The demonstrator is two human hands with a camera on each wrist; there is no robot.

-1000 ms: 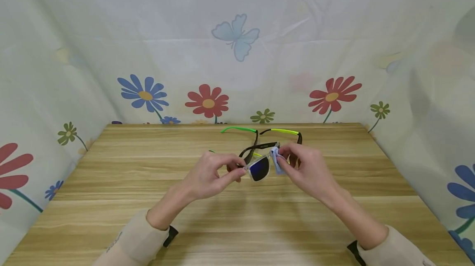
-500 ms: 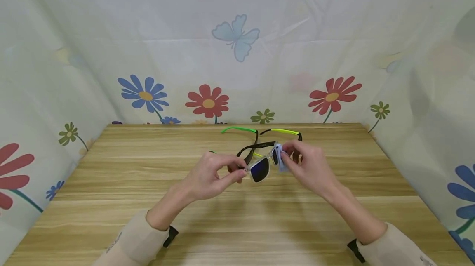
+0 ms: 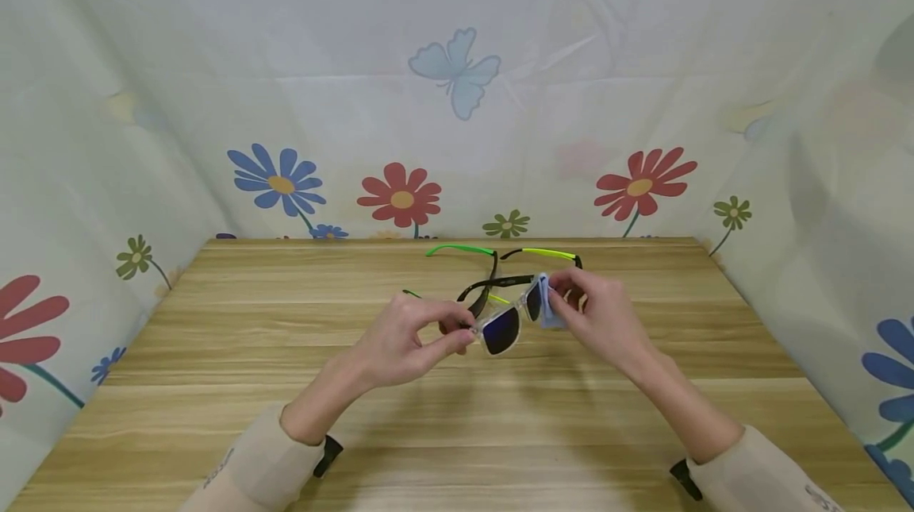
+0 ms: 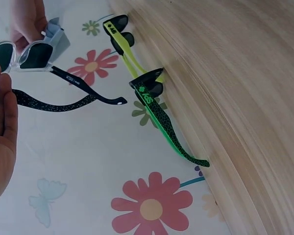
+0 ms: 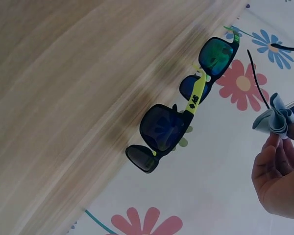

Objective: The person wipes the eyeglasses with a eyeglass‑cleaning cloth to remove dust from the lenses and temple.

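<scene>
Clear-framed sunglasses (image 3: pixel 501 331) with dark lenses and black temples are held up above the table. My left hand (image 3: pixel 407 340) pinches them at the left hinge corner. Between thumb and fingers, my right hand (image 3: pixel 598 312) pinches a light blue cleaning cloth (image 3: pixel 548 307) at the right end of the frame, covering part of that lens. The right wrist view shows the cloth (image 5: pixel 277 117) bunched in folds at the fingertips. In the left wrist view, the speckled black temples (image 4: pixel 56 104) extend away from the lenses.
Behind the held pair, two more sunglasses lie on the wooden table (image 3: pixel 286 321): a green and black pair (image 4: pixel 159 115) and a yellow and black pair (image 4: pixel 120 36). A flower-printed curtain (image 3: pixel 457 139) surrounds the table's back and sides.
My right hand and the cloth have shifted slightly right, out to the frame's edge, so more of the right lens shows. My left hand stays almost still, with the sunglasses tilted slightly.
</scene>
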